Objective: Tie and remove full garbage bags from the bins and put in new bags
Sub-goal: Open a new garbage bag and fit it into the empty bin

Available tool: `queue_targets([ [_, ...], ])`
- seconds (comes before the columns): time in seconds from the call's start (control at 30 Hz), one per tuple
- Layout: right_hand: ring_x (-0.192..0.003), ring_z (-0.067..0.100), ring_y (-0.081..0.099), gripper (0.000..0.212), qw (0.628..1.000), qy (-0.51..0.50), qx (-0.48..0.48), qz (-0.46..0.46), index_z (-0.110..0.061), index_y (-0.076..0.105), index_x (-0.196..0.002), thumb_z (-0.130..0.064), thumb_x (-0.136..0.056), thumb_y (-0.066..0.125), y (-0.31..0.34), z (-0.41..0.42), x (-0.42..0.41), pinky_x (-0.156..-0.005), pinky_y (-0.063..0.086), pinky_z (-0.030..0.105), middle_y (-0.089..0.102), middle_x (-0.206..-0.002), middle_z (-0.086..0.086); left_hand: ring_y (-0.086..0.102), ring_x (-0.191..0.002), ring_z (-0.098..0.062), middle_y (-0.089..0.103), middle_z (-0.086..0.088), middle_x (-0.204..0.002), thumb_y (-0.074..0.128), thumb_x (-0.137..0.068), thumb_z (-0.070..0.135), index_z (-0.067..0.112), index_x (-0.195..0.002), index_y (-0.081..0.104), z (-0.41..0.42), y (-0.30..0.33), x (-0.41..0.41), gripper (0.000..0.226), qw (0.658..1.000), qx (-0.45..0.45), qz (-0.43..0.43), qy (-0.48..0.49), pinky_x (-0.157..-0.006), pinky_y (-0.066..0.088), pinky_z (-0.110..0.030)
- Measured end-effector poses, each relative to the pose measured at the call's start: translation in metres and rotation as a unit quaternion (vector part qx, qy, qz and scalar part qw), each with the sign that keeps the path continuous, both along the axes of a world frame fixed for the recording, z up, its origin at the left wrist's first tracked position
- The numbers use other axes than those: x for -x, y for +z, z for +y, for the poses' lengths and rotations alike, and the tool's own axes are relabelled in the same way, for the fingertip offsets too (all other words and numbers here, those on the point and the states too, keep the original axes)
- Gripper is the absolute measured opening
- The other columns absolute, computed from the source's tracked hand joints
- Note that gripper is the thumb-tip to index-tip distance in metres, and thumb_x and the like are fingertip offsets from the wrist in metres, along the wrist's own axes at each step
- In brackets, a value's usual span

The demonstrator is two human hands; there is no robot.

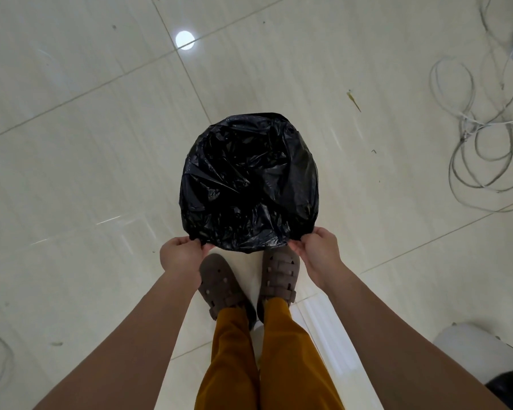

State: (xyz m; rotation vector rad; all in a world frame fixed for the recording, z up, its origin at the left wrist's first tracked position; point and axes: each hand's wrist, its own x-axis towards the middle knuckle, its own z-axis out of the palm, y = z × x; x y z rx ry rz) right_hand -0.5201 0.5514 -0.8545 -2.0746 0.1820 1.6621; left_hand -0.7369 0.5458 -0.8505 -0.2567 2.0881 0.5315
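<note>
Soft even light; lamp glare spot point(185, 40) on glossy floor point(71, 143); edges bowed, slightly soft.

Bag point(249, 182) on floor point(86, 143) ahead of feet point(249, 279); cables point(486, 128) right.

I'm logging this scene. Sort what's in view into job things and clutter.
Job:
black bag, stretched over a bin
left hand and right hand, each with a grip on the bag's near edge

Clutter:
loose cables
white bin, lower right
floor scraps
</note>
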Motion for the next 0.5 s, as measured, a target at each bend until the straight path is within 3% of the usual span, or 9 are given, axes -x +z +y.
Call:
queue_targets([
  [0.1, -0.091, 0.024, 0.067, 0.034, 1.0, -0.011, 0.009, -0.001, 0.001, 0.051, -0.12, 0.015, -0.091, 0.041, -0.005, 0.004, 0.002, -0.073, 0.057, 0.028, 0.06, -0.12, 0.019, 0.067, -0.099, -0.034, 0.069, -0.021, -0.098, 0.061, -0.084, -0.008, 0.006, -0.081, 0.059, -0.001, -0.008, 0.004, 0.014, 1.0, 0.009, 0.003, -0.011, -0.085, 0.056, -0.038],
  [0.2, -0.095, 0.023, 0.067, 0.051, 1.0, -0.024, -0.014, 0.008, -0.008, 0.038, -0.138, 0.009, -0.091, 0.045, -0.005, 0.01, 0.002, -0.081, 0.057, 0.033, 0.062, -0.113, 0.01, 0.067, -0.1, -0.027, 0.064, -0.016, -0.111, 0.06, -0.087, -0.004, 0.01, -0.114, 0.054, 0.006, -0.005, 0.008, 0.03, 0.998, -0.055, -0.018, 0.019, -0.079, 0.055, -0.029],
  [0.27, -0.099, 0.02, 0.063, 0.056, 0.997, 0.051, -0.03, -0.051, -0.022, 0.031, -0.144, -0.003, -0.093, 0.048, 0.0, 0.014, 0.001, -0.081, 0.055, 0.033, 0.057, -0.123, 0.007, 0.061, -0.107, -0.025, 0.05, -0.009, -0.126, 0.063, -0.09, 0.01, 0.022, -0.131, 0.045, 0.008, 0.001, 0.01, 0.046, 0.993, -0.085, 0.032, -0.073, -0.089, 0.053, -0.033],
  [0.37, -0.111, 0.016, 0.053, 0.054, 0.95, 0.193, -0.109, -0.218, -0.028, 0.029, -0.145, -0.019, -0.096, 0.05, 0.01, 0.011, 0.004, -0.083, 0.048, 0.029, 0.04, -0.138, 0.002, 0.052, -0.107, -0.016, 0.03, 0.005, -0.126, 0.061, -0.093, 0.027, 0.034, -0.137, 0.039, 0.009, 0.015, 0.008, 0.05, 0.937, -0.157, 0.141, -0.278, -0.089, 0.047, -0.032],
  [0.43, -0.122, 0.016, 0.045, 0.051, 0.921, 0.226, -0.172, -0.267, -0.028, 0.034, -0.143, -0.018, -0.096, 0.049, 0.015, 0.011, 0.008, -0.096, 0.045, 0.033, 0.038, -0.138, -0.001, 0.05, -0.105, -0.013, 0.028, 0.008, -0.123, 0.061, -0.093, 0.027, 0.031, -0.139, 0.039, 0.011, 0.019, 0.005, 0.051, 0.909, -0.207, 0.148, -0.33, -0.09, 0.048, -0.032],
  [0.5, -0.119, 0.014, 0.047, 0.048, 0.919, 0.224, -0.205, -0.251, -0.027, 0.037, -0.141, -0.018, -0.095, 0.051, 0.017, 0.015, 0.013, -0.098, 0.046, 0.033, 0.041, -0.135, -0.002, 0.052, -0.108, -0.015, 0.03, 0.008, -0.124, 0.061, -0.093, 0.026, 0.024, -0.143, 0.037, 0.017, 0.017, 0.0, 0.055, 0.905, -0.215, 0.127, -0.345, -0.094, 0.05, -0.036],
])
